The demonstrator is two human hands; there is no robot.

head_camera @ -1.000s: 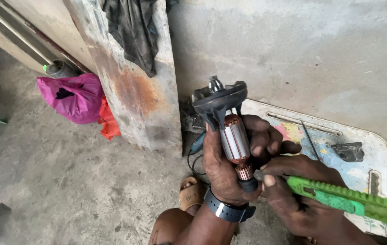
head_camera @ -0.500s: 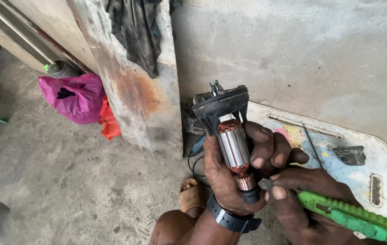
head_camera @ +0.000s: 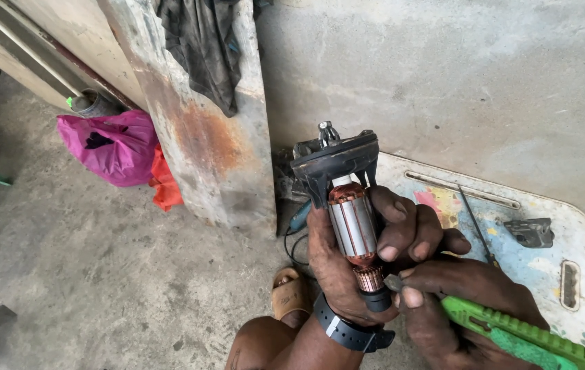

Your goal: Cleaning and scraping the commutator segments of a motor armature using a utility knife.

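The left hand (head_camera: 354, 267) grips the motor armature (head_camera: 352, 226) upright. The right hand (head_camera: 457, 308) grips a green utility knife (head_camera: 518, 332), tip at the commutator (head_camera: 369, 277). Bare concrete floor (head_camera: 100, 274) lies open leftward.

Head camera, steep downward, close over workshop floor (head_camera: 100, 274).

Light was soft and even, plain daylight, no hard sun anywhere. The concrete wall (head_camera: 457, 89) at 1 o'clock was the brightest patch, a bit washed out but not blown. Shadows stayed faint, just a dim smudge under the hanging rag (head_camera: 200, 48) at 11 o'clock and darker corners toward 9. A little sheen sat on the copper of the armature (head_camera: 354, 226) near centre, no real glare. Focus was decent there; the green tool (head_camera: 518, 332) at 5 o'clock looked slightly smeared. Straight edges bowed a touch toward the frame corners, wide-lens style.
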